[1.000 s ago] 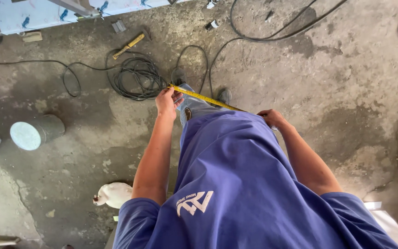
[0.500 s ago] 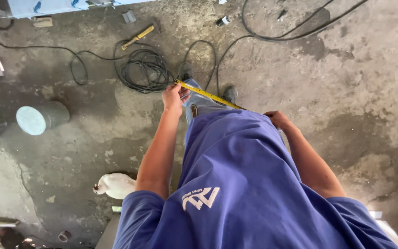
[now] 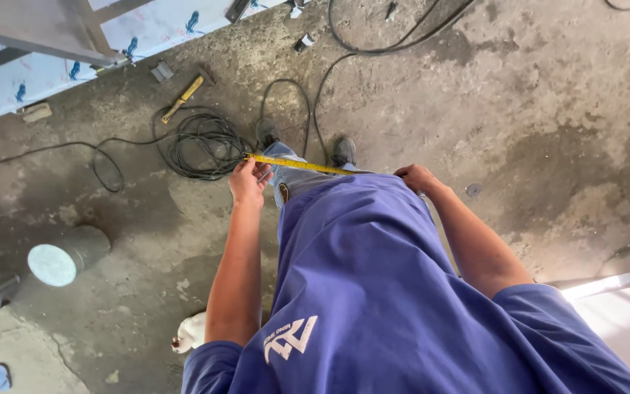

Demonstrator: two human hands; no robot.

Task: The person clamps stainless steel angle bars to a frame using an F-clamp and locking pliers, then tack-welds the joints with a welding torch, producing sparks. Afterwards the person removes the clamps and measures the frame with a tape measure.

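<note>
I look down over my blue shirt at a rough concrete floor. A yellow tape measure blade is stretched level in front of my waist. My left hand pinches its left end between thumb and fingers. On the other side, my right hand is closed at the blade's right end, where the shirt hides the tape's case. Below the blade are my jeans and two dark shoes.
A coil of black cable lies on the floor just beyond my left hand, with a yellow-handled tool behind it. A film-covered metal panel stands top left. A grey cylinder stands at left, and a pale sheet edge shows lower right.
Both hands keep the tape stretched in the same pose. The view has drifted, so the cable coil and grey cylinder sit lower and further right in the picture.
</note>
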